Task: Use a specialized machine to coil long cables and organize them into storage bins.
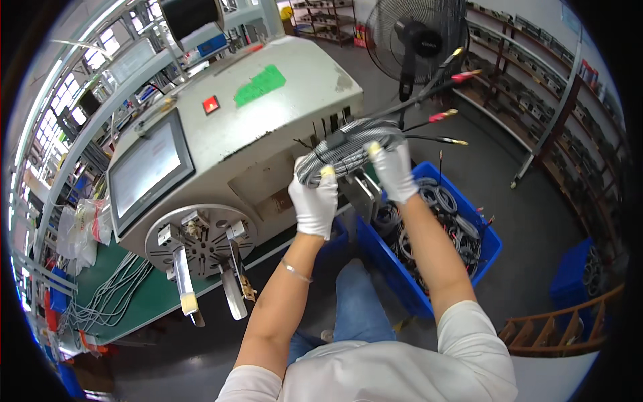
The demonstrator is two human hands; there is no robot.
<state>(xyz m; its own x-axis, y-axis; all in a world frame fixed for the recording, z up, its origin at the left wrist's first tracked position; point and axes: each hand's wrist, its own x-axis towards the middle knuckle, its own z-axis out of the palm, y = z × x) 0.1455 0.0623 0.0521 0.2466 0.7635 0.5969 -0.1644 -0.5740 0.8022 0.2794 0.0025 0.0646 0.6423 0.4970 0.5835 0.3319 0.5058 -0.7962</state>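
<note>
Between my two white-gloved hands is a coiled grey cable point(351, 149), held up in front of the machine. My left hand point(313, 199) is closed on the coil's left end, its thumb across the near side. The coil's right end is gripped by my right hand point(394, 167), also with the thumb on the near side. Loose cable ends with red and black sleeves and gold-coloured plugs point(447, 116) stick out to the right, partly blurred. A dark band point(340, 139) lies across the coil.
A blue crate point(429, 305) of coiled cables stands below my right arm. At left, the machine point(301, 74) carries a screen point(151, 167) and a round chuck point(201, 238) with protruding arms. Loose grey cables point(117, 295) lie on the green bench. Behind are a fan point(418, 40) and shelves point(529, 74).
</note>
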